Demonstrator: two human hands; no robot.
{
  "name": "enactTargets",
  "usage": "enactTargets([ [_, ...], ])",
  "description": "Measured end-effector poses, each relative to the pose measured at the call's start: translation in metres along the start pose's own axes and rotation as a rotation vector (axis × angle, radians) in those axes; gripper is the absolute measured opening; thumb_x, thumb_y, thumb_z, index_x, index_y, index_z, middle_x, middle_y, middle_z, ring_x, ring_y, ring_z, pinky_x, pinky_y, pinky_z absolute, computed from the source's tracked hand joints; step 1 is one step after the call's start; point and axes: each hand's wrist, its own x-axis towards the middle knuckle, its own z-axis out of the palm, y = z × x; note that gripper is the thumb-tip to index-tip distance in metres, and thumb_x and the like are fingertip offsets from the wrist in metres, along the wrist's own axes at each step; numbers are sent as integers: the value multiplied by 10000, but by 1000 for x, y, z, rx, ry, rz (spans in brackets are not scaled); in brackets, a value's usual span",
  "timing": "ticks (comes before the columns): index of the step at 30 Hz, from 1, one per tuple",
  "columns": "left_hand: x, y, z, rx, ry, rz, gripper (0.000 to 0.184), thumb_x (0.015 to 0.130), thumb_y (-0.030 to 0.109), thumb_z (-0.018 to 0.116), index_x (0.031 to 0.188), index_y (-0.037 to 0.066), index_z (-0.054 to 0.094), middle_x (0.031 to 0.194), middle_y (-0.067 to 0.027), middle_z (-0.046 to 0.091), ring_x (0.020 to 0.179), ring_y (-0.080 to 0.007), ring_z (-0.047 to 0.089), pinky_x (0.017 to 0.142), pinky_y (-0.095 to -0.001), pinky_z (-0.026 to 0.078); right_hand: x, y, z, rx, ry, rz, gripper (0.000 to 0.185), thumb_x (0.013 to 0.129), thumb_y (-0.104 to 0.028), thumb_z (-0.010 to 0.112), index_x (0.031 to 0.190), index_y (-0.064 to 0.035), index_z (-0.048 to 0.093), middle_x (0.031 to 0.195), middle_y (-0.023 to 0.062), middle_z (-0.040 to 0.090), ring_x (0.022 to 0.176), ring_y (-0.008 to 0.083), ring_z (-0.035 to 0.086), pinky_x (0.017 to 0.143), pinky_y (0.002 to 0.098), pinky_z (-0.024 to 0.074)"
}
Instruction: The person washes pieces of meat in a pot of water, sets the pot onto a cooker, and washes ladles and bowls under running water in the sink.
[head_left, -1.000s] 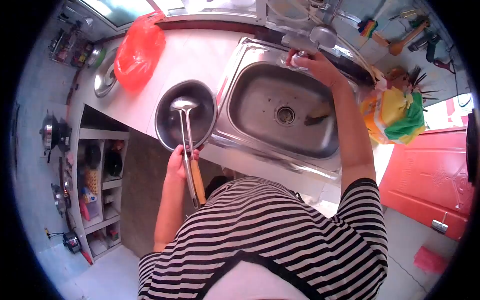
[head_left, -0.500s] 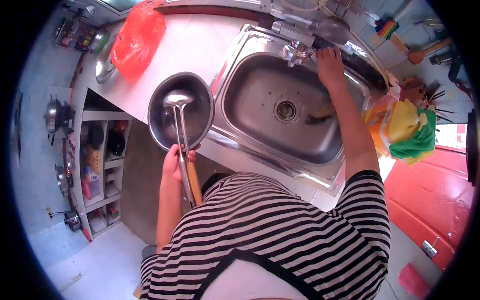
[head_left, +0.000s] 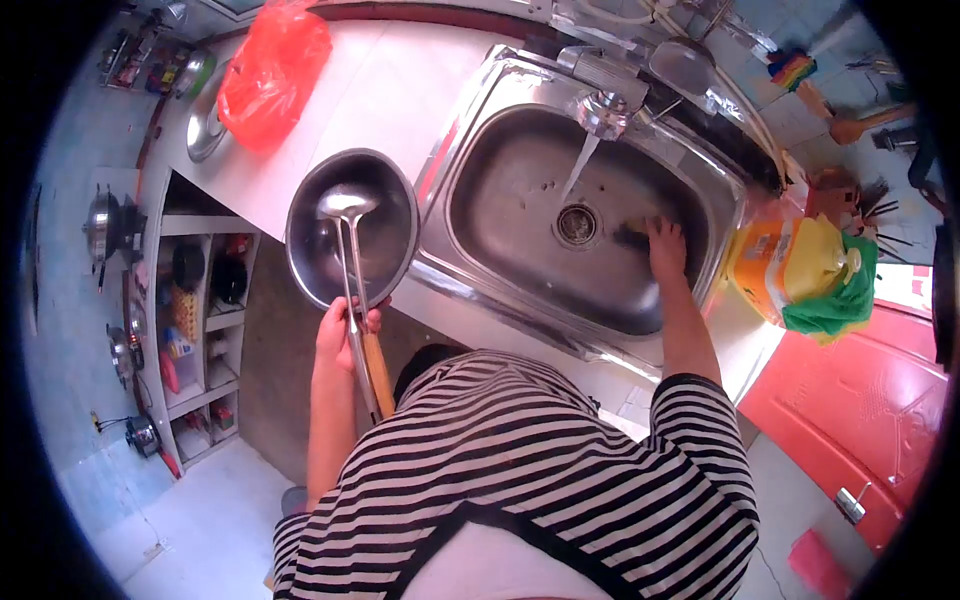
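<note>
My left hand (head_left: 345, 335) grips a deep round metal bowl (head_left: 302, 250) by its near rim. The same hand clasps the long handles of a steel ladle (head_left: 345, 203) and a second utensil with a wooden handle (head_left: 377, 372). The ladle's head rests inside the bowl; the other utensil's head is hard to make out. Down in the steel sink (head_left: 520, 275), my right hand (head_left: 668, 252) reaches to a dark, yellowish sponge-like pad (head_left: 632, 233), its fingers apart at the pad's edge. Water runs from the faucet (head_left: 603, 115) toward the drain (head_left: 577, 227).
A red plastic bag (head_left: 275, 85) and a metal lid (head_left: 205, 125) lie on the white counter (head_left: 385, 90) at left. Right of the sink stands a yellow jug (head_left: 800, 260) with a green bag. Open shelves (head_left: 205, 330) are at left, a red door (head_left: 850, 400) at right.
My right hand has left the faucet and moved down into the sink beside the pad. Water now flows from the faucet. The bowl has shifted slightly left in the view.
</note>
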Motion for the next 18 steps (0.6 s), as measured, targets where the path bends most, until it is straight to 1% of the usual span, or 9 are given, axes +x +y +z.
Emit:
enactTargets([
  [3, -3, -1, 1, -14, 22, 9, 282, 832, 144, 326, 954, -83, 441, 918, -299, 525, 589, -239, 550, 514, -299, 508, 46, -26, -5, 289, -20, 265, 428, 729, -175, 564, 1140, -125, 455, 1136, 150, 468, 1016, 306, 485, 760, 431, 451],
  [5, -1, -3, -5, -19, 90, 54, 282, 831, 146, 333, 961, -79, 443, 922, -287, 529, 589, -243, 543, 515, -302, 504, 71, -62, -27, 296, -97, 277, 405, 743, -211, 563, 1114, -88, 461, 1004, 171, 535, 901, 330, 536, 730, 451, 451],
  [7, -5, -8, 2, -34, 111, 74, 270, 833, 149, 335, 945, -68, 450, 923, -287, 529, 592, -245, 542, 515, -305, 504, 101, -103, 0, 356, 73, 160, 366, 745, -268, 565, 1049, -70, 515, 948, 182, 555, 868, 332, 548, 722, 449, 447],
  [10, -5, -10, -6, -56, 138, 68, 247, 836, 151, 343, 918, -49, 462, 927, -286, 529, 600, -246, 542, 518, -309, 504, 95, -146, -15, 792, 76, 160, 278, 752, -271, 546, 961, -90, 572, 945, 152, 565, 822, 342, 554, 704, 436, 449],
  [12, -4, -7, -8, -57, 132, 50, 235, 837, 150, 349, 908, -40, 467, 930, -285, 529, 604, -247, 543, 520, -311, 504, 95, -149, -6, 481, -266, -264, 230, 789, -259, 483, 917, -110, 603, 919, 128, 575, 816, 322, 559, 688, 413, 451],
  [13, -4, -6, -5, -51, 121, 48, 225, 838, 151, 354, 898, -32, 471, 926, -282, 532, 606, -250, 546, 520, -312, 505, 86, -131, -34, 342, -154, -635, 225, 806, -227, 455, 945, -121, 596, 897, 117, 582, 803, 310, 563, 680, 398, 453],
  [15, 0, -3, -8, -48, 109, 36, 215, 840, 151, 359, 888, -24, 474, 923, -279, 534, 607, -253, 549, 520, -314, 506, 76, -84, -43, 522, -131, -491, 215, 807, -199, 448, 938, -110, 594, 882, 128, 584, 792, 309, 566, 665, 397, 457],
  [17, 6, 1, -19, -34, 146, 8, 204, 841, 155, 358, 865, -13, 471, 926, -279, 534, 610, -250, 549, 520, -310, 505, 58, -44, -79, 914, -362, 377, 239, 782, -177, 483, 996, -98, 556, 909, 133, 588, 800, 315, 564, 678, 414, 452],
  [18, 6, 1, -17, -36, 143, -2, 204, 841, 155, 358, 865, -13, 471, 926, -279, 534, 610, -250, 549, 520, -310, 505, 39, -31, -68, 907, -363, 385, 239, 782, -177, 483, 996, -98, 556, 909, 133, 588, 800, 315, 564, 678, 414, 452],
])
